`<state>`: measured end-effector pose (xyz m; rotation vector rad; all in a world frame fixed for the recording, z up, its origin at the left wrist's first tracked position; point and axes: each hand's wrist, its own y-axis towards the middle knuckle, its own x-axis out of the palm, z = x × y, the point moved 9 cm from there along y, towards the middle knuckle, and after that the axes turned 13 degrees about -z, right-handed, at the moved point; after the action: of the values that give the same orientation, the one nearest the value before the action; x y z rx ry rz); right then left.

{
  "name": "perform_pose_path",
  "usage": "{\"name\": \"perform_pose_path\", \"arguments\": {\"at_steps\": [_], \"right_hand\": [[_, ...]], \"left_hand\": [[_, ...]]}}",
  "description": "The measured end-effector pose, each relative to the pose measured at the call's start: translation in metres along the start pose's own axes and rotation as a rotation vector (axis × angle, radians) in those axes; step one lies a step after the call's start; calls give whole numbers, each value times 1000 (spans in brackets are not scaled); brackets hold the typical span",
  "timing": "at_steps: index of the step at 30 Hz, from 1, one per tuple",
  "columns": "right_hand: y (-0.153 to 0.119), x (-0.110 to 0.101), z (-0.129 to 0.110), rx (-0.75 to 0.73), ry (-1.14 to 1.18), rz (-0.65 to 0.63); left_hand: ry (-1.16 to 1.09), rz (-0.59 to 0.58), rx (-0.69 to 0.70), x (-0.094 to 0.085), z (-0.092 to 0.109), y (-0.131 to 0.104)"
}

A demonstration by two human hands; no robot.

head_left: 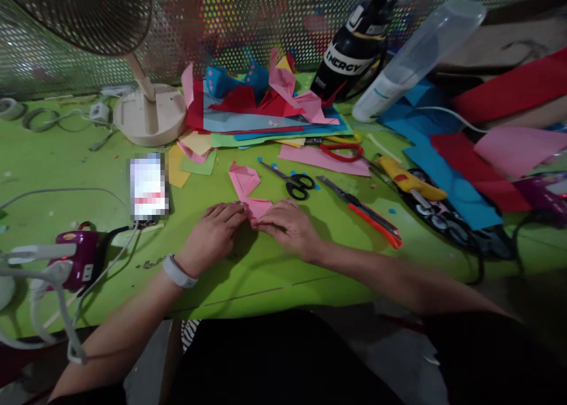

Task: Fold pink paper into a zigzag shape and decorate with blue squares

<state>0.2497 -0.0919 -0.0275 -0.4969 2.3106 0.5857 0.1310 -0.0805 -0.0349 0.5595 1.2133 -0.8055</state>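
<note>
Far left, we have a purple power adapter (77,254) with white plugs and cables; a sleeve or wrist catching a loop could drag the cabled phone (148,186) lying just right of it. Next, the left hand (215,234), wearing a white wristband (179,271): fingers together, bent, tips on the near end of the pink paper (243,180); thumb hidden, so we can't tell whether it pinches or only presses. The paper lies on the green table (248,281) in front of the person, its folded far part sticking out beyond both hands. Right hand (287,225) has thumb and index closed on the paper's near edge. Thin stuff, we judge: uneven pull between the hands could tear it or skew a crease, and pressing off-line would leave a wrong fold. Just beyond the right hand sit black-handled scissors (300,185), then an orange cutter (372,219); we can't tell if its blade is out, but a careless rightward sweep could knock either or nick the forearm.
</note>
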Motion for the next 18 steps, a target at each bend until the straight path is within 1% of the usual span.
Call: {"name": "perform_pose_path", "arguments": {"at_steps": [2, 4, 8, 10, 12, 15, 18], "right_hand": [[0, 1, 0, 1, -11, -12], [2, 4, 3, 48, -14, -50], [7, 13, 18, 255, 103, -145], [9, 15, 23, 349, 183, -156], [11, 15, 23, 407, 225, -168], [14, 17, 22, 434, 262, -203], [15, 16, 21, 413, 261, -187]], "left_hand": [[2, 15, -1, -2, 1, 0], [13, 10, 2, -2, 2, 0], [34, -10, -1, -4, 3, 1], [33, 3, 4, -5, 3, 2], [27, 16, 6, -5, 3, 1], [13, 32, -7, -6, 1, 1], [-14, 24, -19, -5, -1, 1]]}}
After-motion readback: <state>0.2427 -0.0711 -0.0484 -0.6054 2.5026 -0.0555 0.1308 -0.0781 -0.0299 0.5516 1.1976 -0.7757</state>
